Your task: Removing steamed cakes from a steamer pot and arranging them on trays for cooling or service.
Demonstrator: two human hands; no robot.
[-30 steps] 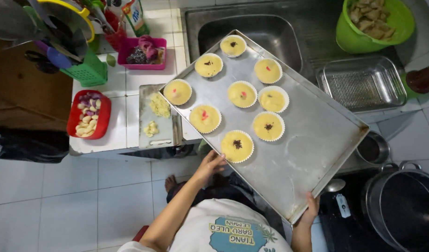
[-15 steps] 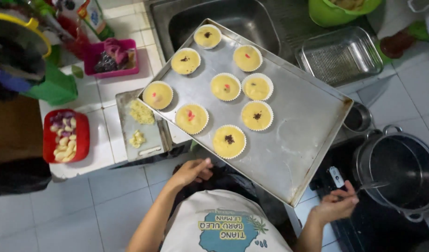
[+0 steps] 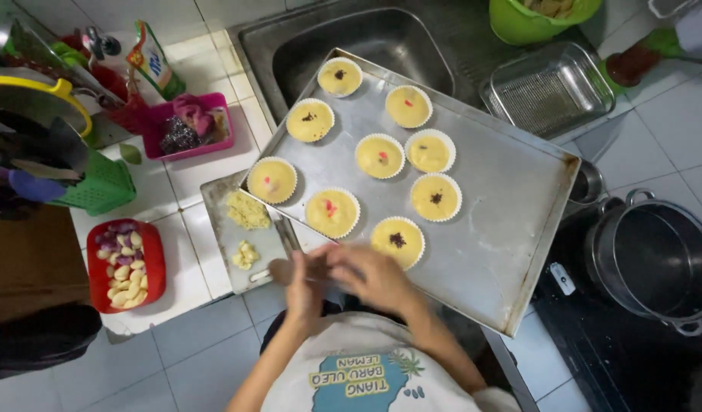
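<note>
Eight cups (image 3: 397, 241) of batter sit spaced apart on the tray (image 3: 503, 221), which bridges the sink (image 3: 359, 46) so it lies flat. My left hand (image 3: 304, 282) and right hand (image 3: 374, 276) meet at the tray's near edge, fingers loosely curled, blurred; whether they grip anything I can't tell. A pot (image 3: 656, 259) stands beside the tray.
</note>
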